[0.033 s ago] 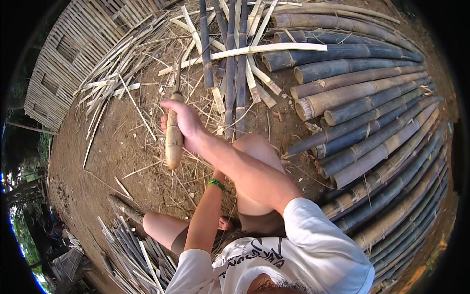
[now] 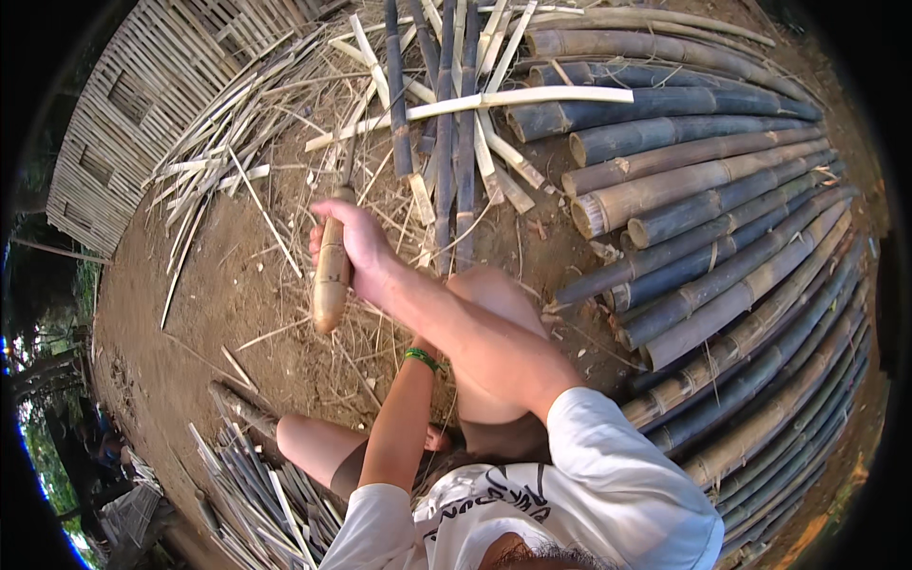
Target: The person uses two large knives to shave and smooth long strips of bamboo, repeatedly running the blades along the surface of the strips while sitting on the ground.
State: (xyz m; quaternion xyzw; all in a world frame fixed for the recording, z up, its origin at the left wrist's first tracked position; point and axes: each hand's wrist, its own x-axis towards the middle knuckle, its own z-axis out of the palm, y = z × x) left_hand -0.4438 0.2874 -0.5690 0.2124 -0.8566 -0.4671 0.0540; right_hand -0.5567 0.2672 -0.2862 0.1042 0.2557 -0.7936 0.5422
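Note:
My right hand (image 2: pixel 361 242) is wrapped round the thick wooden handle of a knife (image 2: pixel 331 275). The handle's butt points back toward me, and a narrow dark blade runs away from the hand, over the litter of strips. My left forearm (image 2: pixel 399 418), with a green bracelet (image 2: pixel 421 358) at the wrist, reaches up between my knees. The right forearm crosses over it and hides the left hand and its fingers. Beyond the knife, a pale split bamboo strip (image 2: pixel 513 98) lies across several dark bamboo pieces (image 2: pixel 444 161).
Many bamboo poles (image 2: pixel 703 171) lie in a row along the right. Thin strips (image 2: pixel 218 142) are heaped at the far left, below a slatted bamboo wall (image 2: pixel 142 85). Another bundle of strips (image 2: pixel 275 494) is by my left knee (image 2: pixel 309 442). Shavings litter the brown dirt.
My right hand and the knife have shifted very slightly toward me, with the handle's butt a little further left. The bamboo lies as before.

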